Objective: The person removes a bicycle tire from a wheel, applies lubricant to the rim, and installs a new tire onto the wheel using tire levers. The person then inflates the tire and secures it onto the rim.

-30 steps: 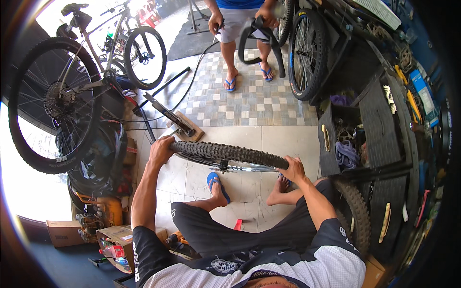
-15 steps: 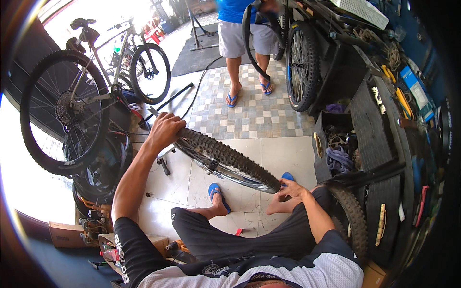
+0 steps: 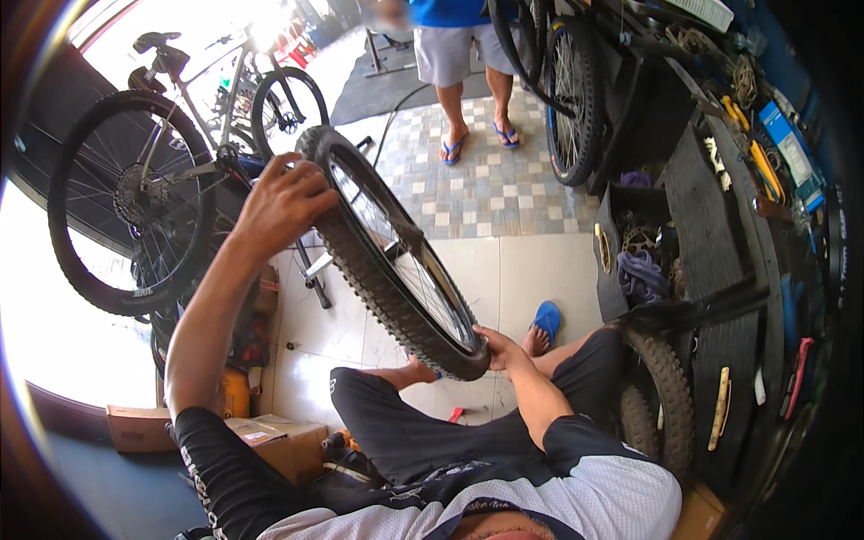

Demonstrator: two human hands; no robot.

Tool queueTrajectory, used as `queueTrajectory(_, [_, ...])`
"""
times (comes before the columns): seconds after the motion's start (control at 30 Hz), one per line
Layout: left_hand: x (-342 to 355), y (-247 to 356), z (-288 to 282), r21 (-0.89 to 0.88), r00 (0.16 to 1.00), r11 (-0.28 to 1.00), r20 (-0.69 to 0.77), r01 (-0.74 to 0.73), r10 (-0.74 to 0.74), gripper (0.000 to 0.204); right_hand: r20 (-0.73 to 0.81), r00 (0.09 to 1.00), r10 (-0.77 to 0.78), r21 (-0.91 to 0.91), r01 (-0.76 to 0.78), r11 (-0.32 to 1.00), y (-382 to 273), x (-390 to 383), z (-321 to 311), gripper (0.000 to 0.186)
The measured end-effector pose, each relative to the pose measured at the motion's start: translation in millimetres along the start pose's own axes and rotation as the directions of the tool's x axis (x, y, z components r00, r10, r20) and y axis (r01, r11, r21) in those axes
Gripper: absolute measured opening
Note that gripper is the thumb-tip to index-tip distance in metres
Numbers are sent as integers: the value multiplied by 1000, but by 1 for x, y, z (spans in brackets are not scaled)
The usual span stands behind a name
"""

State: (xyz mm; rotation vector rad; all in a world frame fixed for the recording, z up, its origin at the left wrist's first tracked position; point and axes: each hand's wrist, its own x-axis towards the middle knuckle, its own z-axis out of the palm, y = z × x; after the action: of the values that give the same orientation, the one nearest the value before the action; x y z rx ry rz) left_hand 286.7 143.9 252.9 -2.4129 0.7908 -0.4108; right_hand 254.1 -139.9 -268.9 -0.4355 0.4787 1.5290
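Note:
A bicycle wheel with a black knobby tyre point(image 3: 378, 299) is held tilted in front of me, its spokes and rim facing right. My left hand point(image 3: 283, 205) is closed over the tyre near its upper left end, fingers bent across the tread. At the lower right end, my right hand point(image 3: 500, 349) grips the tyre by its side, the thumb near the rim. Part of each hand's fingers is hidden by the wheel.
A parked bicycle point(image 3: 130, 202) stands at the left. Another person in blue sandals point(image 3: 453, 148) stands ahead beside a wheel point(image 3: 573, 103). At the right are a bench with tools point(image 3: 763, 171) and a bin of rags point(image 3: 641, 274). Cardboard boxes point(image 3: 288, 445) sit at lower left.
The wheel has turned from nearly edge-on to show its spoked side, its far end rising. My right hand has moved left with it. The other person has shifted their feet.

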Motion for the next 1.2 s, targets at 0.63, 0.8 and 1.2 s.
queueTrajectory(0.63, [16, -13, -85, 99, 991, 990, -81, -98, 106, 22, 399, 782, -479, 448, 290, 846, 12, 53, -3, 41])
queueTrajectory(0.8, [2, -12, -110, 165, 987, 978, -73, -128, 141, 16, 346, 861, -373, 425, 210, 880, 14, 36, 38, 47])
queueTrajectory(1.2, [-68, 15, -141, -166, 865, 877, -163, 450, -475, 22, 260, 893, -367, 124, 346, 930, 2, 58, 68, 49])
